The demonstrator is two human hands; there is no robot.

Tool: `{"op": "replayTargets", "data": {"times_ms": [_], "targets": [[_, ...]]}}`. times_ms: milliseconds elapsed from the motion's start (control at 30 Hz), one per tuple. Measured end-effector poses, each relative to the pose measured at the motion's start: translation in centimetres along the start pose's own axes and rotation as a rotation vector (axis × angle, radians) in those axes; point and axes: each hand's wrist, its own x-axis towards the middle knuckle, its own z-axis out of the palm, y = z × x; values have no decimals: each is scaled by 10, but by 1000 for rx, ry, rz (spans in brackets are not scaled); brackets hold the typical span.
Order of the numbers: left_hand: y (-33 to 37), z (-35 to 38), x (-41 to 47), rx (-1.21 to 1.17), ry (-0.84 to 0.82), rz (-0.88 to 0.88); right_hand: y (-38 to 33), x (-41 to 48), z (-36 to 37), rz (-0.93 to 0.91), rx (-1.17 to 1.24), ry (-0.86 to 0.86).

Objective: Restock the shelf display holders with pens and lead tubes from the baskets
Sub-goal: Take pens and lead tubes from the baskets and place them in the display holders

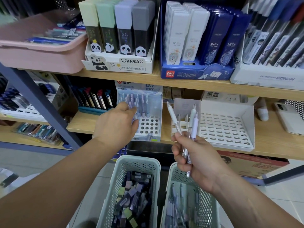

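My right hand (pixel 194 158) grips a small bunch of pale purple and white pens (pixel 190 127), tips fanned upward, in front of the lower shelf. My left hand (pixel 116 125) reaches to the pen display holder (pixel 148 124), a white block of round holes with several purple pens standing in its back rows; its fingers curl around a pen at the holder's left side. Below, two pale green mesh baskets stand side by side: the left basket (pixel 121 171) holds lead tubes, the right basket (pixel 209 209) holds pens.
A white slotted holder (pixel 225 129) stands right of the pen holder on the wooden shelf (pixel 82 122). The upper shelf carries a pink bin (pixel 41 55), panda lead tubes (pixel 118 33) and blue boxed tubes (pixel 197 38). A phone (pixel 287 117) lies far right.
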Motion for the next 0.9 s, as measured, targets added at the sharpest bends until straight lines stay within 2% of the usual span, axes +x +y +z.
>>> {"op": "replayTargets", "data": {"times_ms": [133, 233, 367, 500, 633, 733, 900], "targets": [[19, -14, -1, -180, 148, 16, -2, -2, 0, -19, -3, -49], [37, -26, -5, -282, 206, 224, -2, -3, 3, -28, -93, -52], [49, -30, -17, -277, -1, 466, 2, -4, 9, -9, -245, -59], [40, -30, -22, -246, -96, 564, 4, -8, 13, 9, -299, -90], [32, -32, -28, -294, -170, 529, 5, -10, 15, 8, -262, -66], [27, -33, -35, -338, -207, 457, 6, -5, 16, -3, -204, 30], [12, -30, -45, -434, -266, 193, 11, 2, 20, -53, -186, 131]]}}
